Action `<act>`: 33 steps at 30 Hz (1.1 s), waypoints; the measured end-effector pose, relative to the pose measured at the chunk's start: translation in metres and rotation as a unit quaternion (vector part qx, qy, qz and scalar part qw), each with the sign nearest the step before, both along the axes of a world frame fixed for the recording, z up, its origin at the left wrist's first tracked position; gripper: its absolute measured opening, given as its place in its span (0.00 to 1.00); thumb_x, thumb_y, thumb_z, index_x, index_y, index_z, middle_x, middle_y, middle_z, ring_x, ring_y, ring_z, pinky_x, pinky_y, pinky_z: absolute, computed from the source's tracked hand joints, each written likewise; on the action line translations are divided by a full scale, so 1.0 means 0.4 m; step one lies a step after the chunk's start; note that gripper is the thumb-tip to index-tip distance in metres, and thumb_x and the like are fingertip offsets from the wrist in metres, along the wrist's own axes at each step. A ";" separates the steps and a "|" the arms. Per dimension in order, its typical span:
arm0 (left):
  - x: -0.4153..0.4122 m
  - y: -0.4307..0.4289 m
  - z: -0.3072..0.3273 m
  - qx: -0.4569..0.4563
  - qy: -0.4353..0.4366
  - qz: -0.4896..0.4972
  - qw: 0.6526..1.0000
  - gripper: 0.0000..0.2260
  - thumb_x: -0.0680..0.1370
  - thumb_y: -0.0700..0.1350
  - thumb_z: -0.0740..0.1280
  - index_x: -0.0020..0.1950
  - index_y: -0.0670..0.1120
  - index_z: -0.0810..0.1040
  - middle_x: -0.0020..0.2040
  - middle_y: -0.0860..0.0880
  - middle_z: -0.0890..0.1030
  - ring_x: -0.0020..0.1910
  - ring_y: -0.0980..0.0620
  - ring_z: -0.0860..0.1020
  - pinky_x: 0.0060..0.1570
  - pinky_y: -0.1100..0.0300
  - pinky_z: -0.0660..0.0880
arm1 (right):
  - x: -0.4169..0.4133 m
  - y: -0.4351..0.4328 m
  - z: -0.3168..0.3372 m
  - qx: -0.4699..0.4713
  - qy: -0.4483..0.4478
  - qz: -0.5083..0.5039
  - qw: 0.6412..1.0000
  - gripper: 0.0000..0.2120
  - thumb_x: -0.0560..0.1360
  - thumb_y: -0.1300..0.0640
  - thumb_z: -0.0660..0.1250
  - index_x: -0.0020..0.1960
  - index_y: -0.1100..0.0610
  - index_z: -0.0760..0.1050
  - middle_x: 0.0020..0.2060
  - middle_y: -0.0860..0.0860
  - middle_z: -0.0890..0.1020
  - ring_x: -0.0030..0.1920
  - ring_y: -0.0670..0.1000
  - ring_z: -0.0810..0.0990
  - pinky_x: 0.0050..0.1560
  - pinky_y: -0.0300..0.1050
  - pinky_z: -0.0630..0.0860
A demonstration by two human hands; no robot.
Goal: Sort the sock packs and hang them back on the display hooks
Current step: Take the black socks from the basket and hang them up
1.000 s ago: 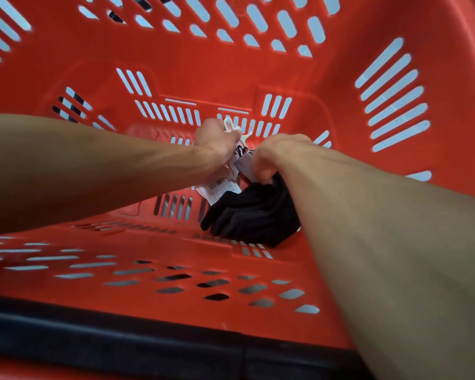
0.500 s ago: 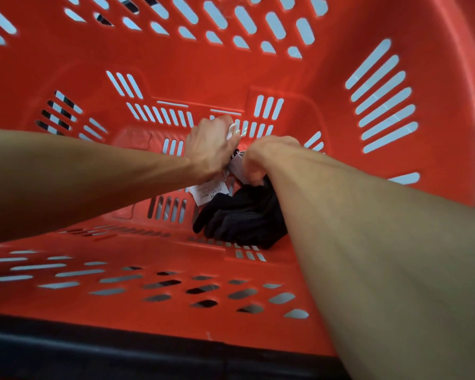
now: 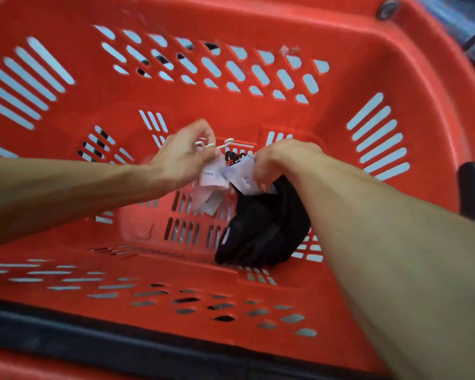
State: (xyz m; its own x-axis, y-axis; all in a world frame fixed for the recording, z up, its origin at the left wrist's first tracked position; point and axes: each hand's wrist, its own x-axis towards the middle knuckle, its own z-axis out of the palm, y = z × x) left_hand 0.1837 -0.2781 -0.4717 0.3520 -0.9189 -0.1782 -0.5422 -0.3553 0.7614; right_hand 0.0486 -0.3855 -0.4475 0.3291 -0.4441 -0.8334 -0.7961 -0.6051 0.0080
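Two hands work deep inside a red slotted basket (image 3: 335,113), both wrists over its far half. Left hand (image 3: 181,160): fingers (image 3: 205,128) curled, thumb and forefinger pinching a cluster of white hanger hooks (image 3: 213,145). A pale pink label (image 3: 210,185) dangles beneath, blurred; whether sock cloth hangs with it I cannot tell. Right hand (image 3: 281,160): fingers (image 3: 261,174) closed round a lilac header card (image 3: 240,174), with a small black hook (image 3: 232,156) standing up just left of the knuckles. The black sock pack (image 3: 263,229) hangs from that card, its toes touching the basket floor or just above it; cannot tell which. Judgement: both grips sit at the hanger ends because that is where packs tangle and where each must meet a display hook. Holding each pack by its header keeps the hooks upright and lets the hands draw the packs apart, so the step in hand looks like separating light from dark. The two headers are just beside each other, hooks near but apparently not interlocked; blur prevents certainty. Room: the floor left of the black pack is open, the far wall stands well behind the hands, and the right wall is near the right forearm. The near wall and its dark rim band (image 3: 93,330) lie under both forearms, so the free way out is straight up and toward the near side. Display hooks not in view; nothing hung yet.
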 end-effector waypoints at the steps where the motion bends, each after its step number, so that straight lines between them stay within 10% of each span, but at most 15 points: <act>1: 0.017 0.003 0.030 0.007 0.035 0.012 0.999 0.07 0.78 0.43 0.69 0.42 0.49 0.73 0.34 0.52 0.75 0.30 0.55 0.69 0.29 0.61 0.66 | 0.002 -0.013 0.028 0.010 -0.016 -0.001 1.000 0.15 0.75 0.55 0.69 0.61 0.56 0.77 0.55 0.54 0.81 0.50 0.56 0.79 0.49 0.47 0.76; 8: 0.073 0.005 0.245 -0.072 0.242 0.129 0.959 0.10 0.79 0.38 0.67 0.40 0.48 0.73 0.35 0.47 0.77 0.32 0.52 0.75 0.32 0.59 0.70 | -0.007 -0.079 0.163 0.144 -0.277 -0.095 0.945 0.10 0.74 0.66 0.69 0.47 0.51 0.75 0.40 0.52 0.82 0.41 0.53 0.79 0.40 0.45 0.73; 11: 0.084 0.030 0.358 -0.110 0.309 0.180 0.927 0.06 0.80 0.40 0.67 0.43 0.45 0.76 0.39 0.45 0.81 0.33 0.53 0.79 0.33 0.60 0.77 | -0.021 -0.070 0.243 0.164 -0.366 -0.113 0.909 0.15 0.73 0.69 0.70 0.55 0.54 0.77 0.50 0.57 0.85 0.45 0.49 0.79 0.47 0.50 0.76; 19: 0.108 0.088 0.892 -0.286 0.425 0.409 0.756 0.14 0.77 0.46 0.66 0.57 0.39 0.81 0.51 0.41 0.85 0.46 0.47 0.84 0.50 0.55 0.82 | 0.061 0.012 0.812 0.149 -0.587 -0.231 0.762 0.21 0.72 0.72 0.70 0.63 0.59 0.73 0.47 0.46 0.84 0.45 0.36 0.82 0.41 0.26 0.74; 27: 0.152 0.207 1.689 -0.403 0.051 0.533 0.742 0.06 0.80 0.50 0.64 0.47 0.58 0.81 0.44 0.56 0.83 0.44 0.57 0.79 0.45 0.61 0.75 | 0.178 0.097 1.682 -0.047 -0.693 -0.113 0.710 0.14 0.68 0.48 0.68 0.47 0.46 0.63 0.35 0.48 0.77 0.34 0.53 0.77 0.31 0.52 0.74; 33: 0.025 0.315 2.196 -0.435 -0.095 0.540 0.714 0.10 0.81 0.62 0.56 0.60 0.67 0.74 0.60 0.64 0.79 0.61 0.63 0.77 0.54 0.73 0.72 | 0.238 0.304 2.196 -0.056 -0.756 0.069 0.648 0.15 0.68 0.44 0.63 0.50 0.42 0.60 0.38 0.41 0.74 0.40 0.48 0.72 0.34 0.46 0.62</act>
State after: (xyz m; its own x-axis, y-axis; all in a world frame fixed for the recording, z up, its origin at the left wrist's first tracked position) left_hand 0.1937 -0.1522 0.4069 0.8810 0.1724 0.4406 -0.4331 -0.0810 0.8977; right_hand 0.1438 -0.2641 0.4309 0.7747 -0.3540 0.5239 0.1171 -0.7340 -0.6690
